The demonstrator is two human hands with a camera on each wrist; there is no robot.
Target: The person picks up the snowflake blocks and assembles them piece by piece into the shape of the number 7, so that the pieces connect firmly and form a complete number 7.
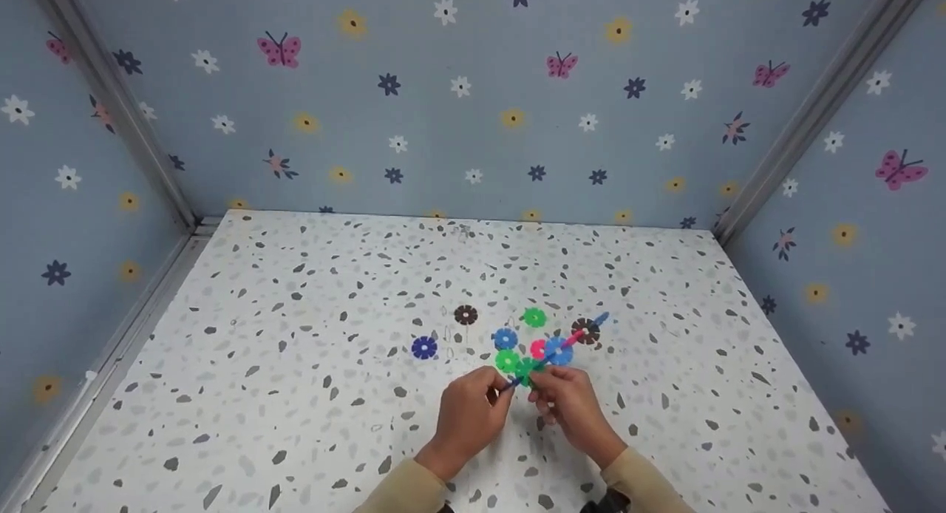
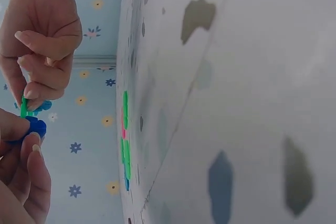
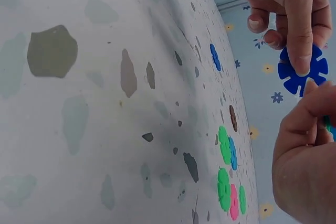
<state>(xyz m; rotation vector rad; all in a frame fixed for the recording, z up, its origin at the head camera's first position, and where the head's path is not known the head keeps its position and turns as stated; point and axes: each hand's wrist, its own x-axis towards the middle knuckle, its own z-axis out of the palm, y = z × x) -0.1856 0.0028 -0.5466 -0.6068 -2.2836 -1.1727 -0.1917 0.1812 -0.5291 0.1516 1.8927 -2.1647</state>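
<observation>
I have the left hand [image 1: 471,415] pinching a dark blue disc [image 3: 316,68], edge-on in the head view, and the right hand [image 1: 573,403] pinching a green disc [image 1: 525,370] that it partly covers. From there a row of blue and pink discs [image 1: 572,339] slants toward two o'clock, its joints too small to make out. Loose discs [image 1: 424,347] lie beyond, ten to two o'clock, a brown disc [image 1: 590,335] at two partly hidden.

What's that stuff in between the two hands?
Between the left hand and right hand are a dark blue disc and a green disc; the head view shows both.
</observation>
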